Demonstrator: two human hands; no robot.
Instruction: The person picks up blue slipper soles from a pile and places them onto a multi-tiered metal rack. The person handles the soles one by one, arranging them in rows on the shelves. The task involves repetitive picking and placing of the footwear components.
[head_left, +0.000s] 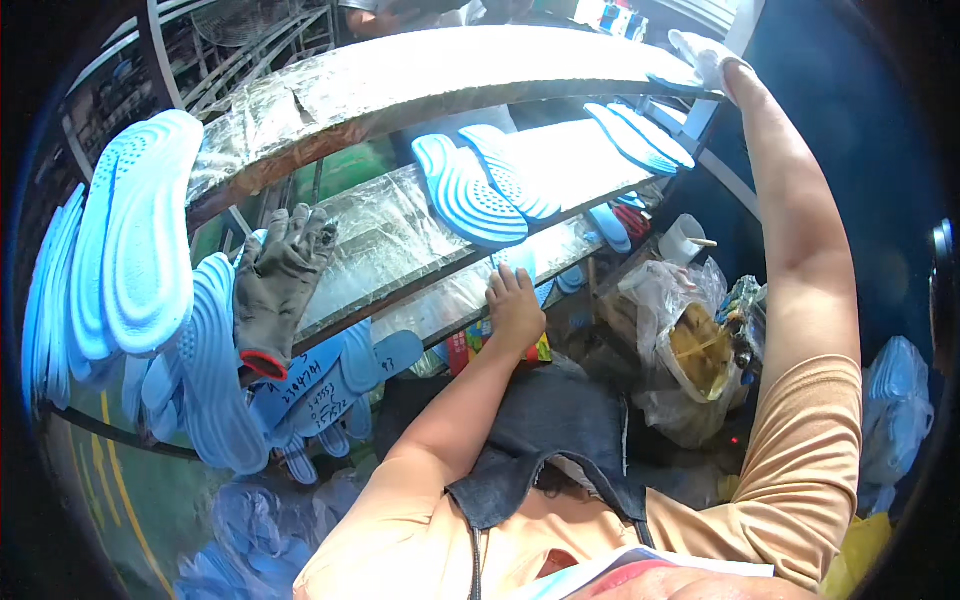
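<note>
My bare left hand (515, 312) is at the edge of the lower shelf, its fingers stretched out and slightly apart. Its fingertips touch or nearly touch a light-blue shoe insole (516, 259). My right hand (706, 60), in a white glove, is open over the far right end of the top shelf (430, 65). Beside and below it lies a flat blue insole (675, 81), and whether the glove touches it is unclear. Two ridged blue insoles (470, 195) lie on the middle shelf (375, 225), and another pair (640, 138) is farther right.
Stacked blue insoles (145, 235) fill the left end of the rack. A grey work glove (280, 285) with a red cuff hangs there. At right are a white cup (682, 238) and a plastic bag (655, 300). A person (385, 15) is beyond the rack.
</note>
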